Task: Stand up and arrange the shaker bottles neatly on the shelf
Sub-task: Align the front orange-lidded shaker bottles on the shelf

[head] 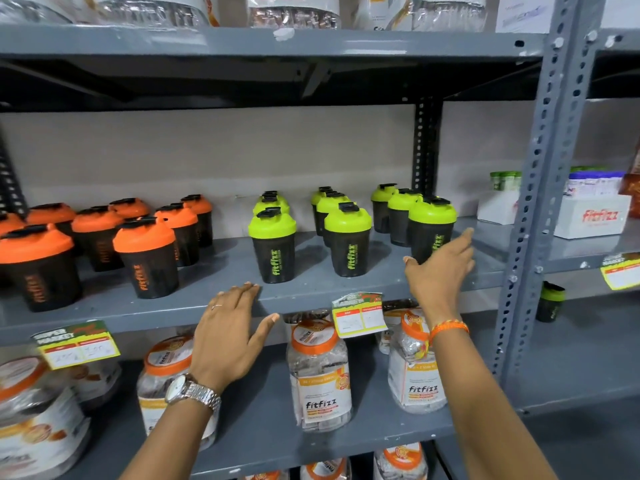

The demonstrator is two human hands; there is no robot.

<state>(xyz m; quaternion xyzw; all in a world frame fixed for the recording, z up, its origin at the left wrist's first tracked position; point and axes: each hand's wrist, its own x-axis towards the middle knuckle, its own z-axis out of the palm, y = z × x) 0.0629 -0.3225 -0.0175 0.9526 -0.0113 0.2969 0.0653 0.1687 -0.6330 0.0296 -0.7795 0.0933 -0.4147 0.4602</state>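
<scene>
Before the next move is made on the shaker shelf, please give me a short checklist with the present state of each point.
1. All shakers upright: ok, the orange-lid shakers and green-lid shakers all stand.
2. Green rows straight: ok, three front-to-back rows.
3. Orange group neat: not ok, looser and staggered.
4. Left hand free: ok, open, fingers on the shelf edge.
5. Right hand free: ok, open beside the rightmost front green shaker, no grip yet.
6. Stray shaker: not ok, one green-rimmed shaker stands in the next bay, lower shelf; its lid cannot be seen.
</scene>
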